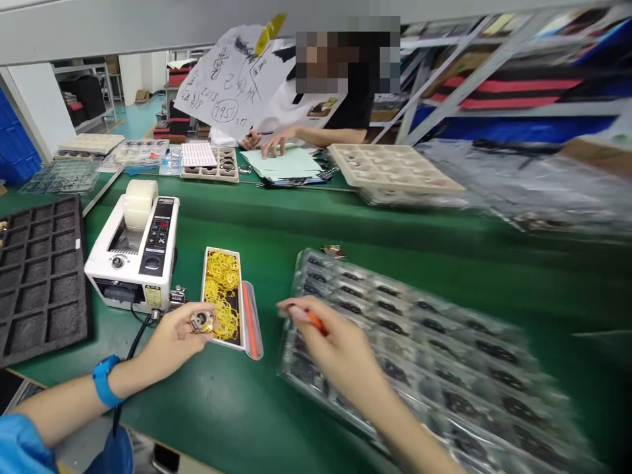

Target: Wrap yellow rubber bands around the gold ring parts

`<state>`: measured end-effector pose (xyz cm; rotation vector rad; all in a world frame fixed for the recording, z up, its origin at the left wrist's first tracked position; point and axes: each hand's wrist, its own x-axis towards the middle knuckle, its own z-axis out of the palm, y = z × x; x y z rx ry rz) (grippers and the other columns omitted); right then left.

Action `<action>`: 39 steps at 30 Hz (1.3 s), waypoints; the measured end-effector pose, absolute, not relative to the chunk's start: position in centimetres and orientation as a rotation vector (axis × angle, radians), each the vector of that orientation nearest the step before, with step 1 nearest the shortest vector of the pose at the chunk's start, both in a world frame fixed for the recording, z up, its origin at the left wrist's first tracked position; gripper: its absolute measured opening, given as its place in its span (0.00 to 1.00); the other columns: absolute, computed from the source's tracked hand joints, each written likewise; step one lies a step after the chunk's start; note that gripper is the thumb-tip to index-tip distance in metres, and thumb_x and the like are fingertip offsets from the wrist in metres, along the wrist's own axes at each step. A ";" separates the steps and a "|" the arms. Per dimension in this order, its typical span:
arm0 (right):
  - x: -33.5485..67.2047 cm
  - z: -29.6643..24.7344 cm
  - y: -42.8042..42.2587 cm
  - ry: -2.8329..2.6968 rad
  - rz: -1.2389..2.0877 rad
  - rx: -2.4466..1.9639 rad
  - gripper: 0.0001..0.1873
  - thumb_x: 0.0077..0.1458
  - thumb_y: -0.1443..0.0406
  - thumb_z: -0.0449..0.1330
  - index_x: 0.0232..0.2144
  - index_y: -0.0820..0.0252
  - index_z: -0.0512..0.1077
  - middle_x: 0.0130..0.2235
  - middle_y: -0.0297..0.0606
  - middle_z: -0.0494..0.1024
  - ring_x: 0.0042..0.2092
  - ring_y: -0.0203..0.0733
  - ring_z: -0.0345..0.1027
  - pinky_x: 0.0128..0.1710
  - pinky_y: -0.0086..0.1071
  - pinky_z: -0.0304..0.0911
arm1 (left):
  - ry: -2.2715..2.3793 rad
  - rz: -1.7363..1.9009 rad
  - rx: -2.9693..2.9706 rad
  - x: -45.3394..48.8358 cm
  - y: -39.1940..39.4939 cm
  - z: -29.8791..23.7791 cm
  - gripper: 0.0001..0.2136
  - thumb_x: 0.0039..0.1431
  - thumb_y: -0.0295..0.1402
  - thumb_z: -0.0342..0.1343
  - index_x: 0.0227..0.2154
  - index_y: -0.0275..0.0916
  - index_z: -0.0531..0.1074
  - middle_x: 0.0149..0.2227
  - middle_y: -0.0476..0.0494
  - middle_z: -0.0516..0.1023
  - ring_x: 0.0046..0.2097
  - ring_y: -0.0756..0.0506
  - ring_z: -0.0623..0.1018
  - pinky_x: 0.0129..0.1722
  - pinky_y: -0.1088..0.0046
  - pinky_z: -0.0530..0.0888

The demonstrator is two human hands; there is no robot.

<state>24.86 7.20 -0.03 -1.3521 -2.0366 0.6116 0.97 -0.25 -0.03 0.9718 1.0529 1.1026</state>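
A small metal part [202, 321] lies pinched between the thumb and fingers of a worker's left hand [184, 332], its face exposed, at the near-left edge of an open white box [239, 273] of yellow bands [222, 264]. At three o'clock from the part, the right hand [336, 336], blurred, has its fingers closed around an orange tool [316, 322] over a clear tray [316, 394]. A tape dispenser [162, 243] stands at ten o'clock on the green table [207, 411].
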 end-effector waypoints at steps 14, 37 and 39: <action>17.6 0.0 1.5 -1.786 1.020 -0.908 0.12 0.63 0.59 0.55 0.30 0.56 0.74 0.32 0.39 0.76 0.34 0.41 0.72 0.31 0.30 0.68 | 1.264 1.091 1.250 1.2 -1.0 0.7 0.11 0.53 0.41 0.62 0.28 0.37 0.80 0.36 0.40 0.76 0.38 0.44 0.76 0.40 0.68 0.75; 17.9 0.7 2.8 -1.590 1.147 -1.055 0.13 0.53 0.54 0.63 0.24 0.55 0.76 0.32 0.38 0.71 0.28 0.37 0.63 0.25 0.30 0.62 | 0.926 1.037 1.072 1.6 -1.4 0.5 0.21 0.60 0.33 0.57 0.56 0.43 0.65 0.52 0.40 0.75 0.50 0.45 0.78 0.56 0.65 0.72; 17.9 0.7 2.8 -1.614 1.151 -1.057 0.14 0.53 0.54 0.63 0.24 0.55 0.76 0.32 0.38 0.71 0.28 0.37 0.63 0.25 0.30 0.62 | 0.931 1.034 1.069 1.6 -1.5 0.6 0.20 0.60 0.33 0.57 0.56 0.42 0.65 0.51 0.40 0.76 0.49 0.45 0.79 0.55 0.66 0.72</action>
